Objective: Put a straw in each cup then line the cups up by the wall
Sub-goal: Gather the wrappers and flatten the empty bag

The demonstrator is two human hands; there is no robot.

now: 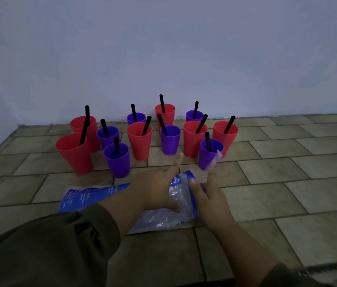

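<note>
Several red and purple cups stand in a loose cluster on the tiled floor, short of the wall, and each one I can see has a black straw point(207, 140) in it. The nearest are a red cup point(74, 154), a purple cup point(117, 160) and another purple cup point(210, 155). A blue and clear plastic straw bag point(84, 196) lies flat in front of them. My left hand point(157, 189) hovers over the bag with its fingers straight, thumb touching the clear plastic. My right hand point(207, 195) is beside it, fingers stretched toward the right purple cup and blurred, thumb on the bag.
A plain wall point(184, 59) runs across the back, meeting the floor point(287, 183) just behind the farthest cups. A second wall closes the left corner. Bare tiles stretch to the right of the cups. A translucent scrap point(215, 160) shows in front of the right purple cup.
</note>
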